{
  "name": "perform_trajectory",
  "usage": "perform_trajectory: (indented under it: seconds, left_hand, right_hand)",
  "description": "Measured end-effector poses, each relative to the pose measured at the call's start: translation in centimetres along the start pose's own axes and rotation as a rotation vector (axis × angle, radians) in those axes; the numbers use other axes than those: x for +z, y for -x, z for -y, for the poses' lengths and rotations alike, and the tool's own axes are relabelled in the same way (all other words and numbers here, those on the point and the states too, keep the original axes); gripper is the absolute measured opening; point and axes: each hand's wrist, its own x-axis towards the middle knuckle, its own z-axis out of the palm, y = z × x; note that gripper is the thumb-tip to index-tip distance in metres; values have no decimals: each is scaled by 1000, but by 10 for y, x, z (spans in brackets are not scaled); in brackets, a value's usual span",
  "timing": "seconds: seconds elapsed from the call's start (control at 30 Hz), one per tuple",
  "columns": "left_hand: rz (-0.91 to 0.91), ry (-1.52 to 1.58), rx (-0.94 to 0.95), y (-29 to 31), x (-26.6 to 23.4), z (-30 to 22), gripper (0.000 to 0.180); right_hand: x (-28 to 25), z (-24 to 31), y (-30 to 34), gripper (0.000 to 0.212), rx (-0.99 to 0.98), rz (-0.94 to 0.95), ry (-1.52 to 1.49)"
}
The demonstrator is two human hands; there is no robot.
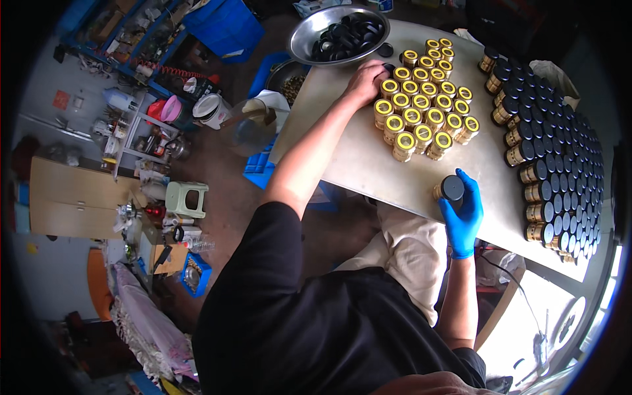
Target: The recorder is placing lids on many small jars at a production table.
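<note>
My left hand (367, 83), bare, reaches to the far part of the table beside the yellow-topped jars (421, 101). Its fingers are curled on a black lid (389, 68), only partly visible. My right hand (466, 217) wears a blue glove and grips a small jar with a black lid (452, 187) near the table's front edge. The yellow-topped jars stand upright in a tight cluster between my hands and show no black lids. Past my left hand, a metal bowl (297, 41) holds a heap of black lids (352, 36).
Many black-lidded jars (559, 155) stand in packed rows along the right of the table (352, 151). One loose black lid (386, 50) lies by the bowl. Blue crates (260, 172) stand left of the table, and a pale green stool (186, 199) is on the floor farther left.
</note>
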Motion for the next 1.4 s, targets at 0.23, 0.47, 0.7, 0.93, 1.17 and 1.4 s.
perform_trajectory:
  seconds: [0.23, 0.47, 0.7, 0.93, 1.17, 1.4]
  left_hand:
    - [-132, -36, -17, 33, -46, -64, 15]
    - [187, -100, 75, 2, -36, -28, 34]
    - [262, -114, 97, 34, -45, -31, 25]
    - [173, -104, -83, 106, -81, -88, 22]
    - [60, -47, -89, 148, -95, -137, 24]
    - [-19, -248, -508, 177, -138, -181, 38]
  right_hand:
    - [-5, -2, 2, 62, 14, -6, -16]
    - [-1, 1, 2, 63, 26, 0, -26]
    - [-2, 2, 6, 62, 38, -5, -46]
    - [-4, -3, 7, 60, 9, 5, -35]
    - [3, -1, 4, 56, -71, 8, 62]
    - [-1, 2, 10, 55, -87, 3, 306]
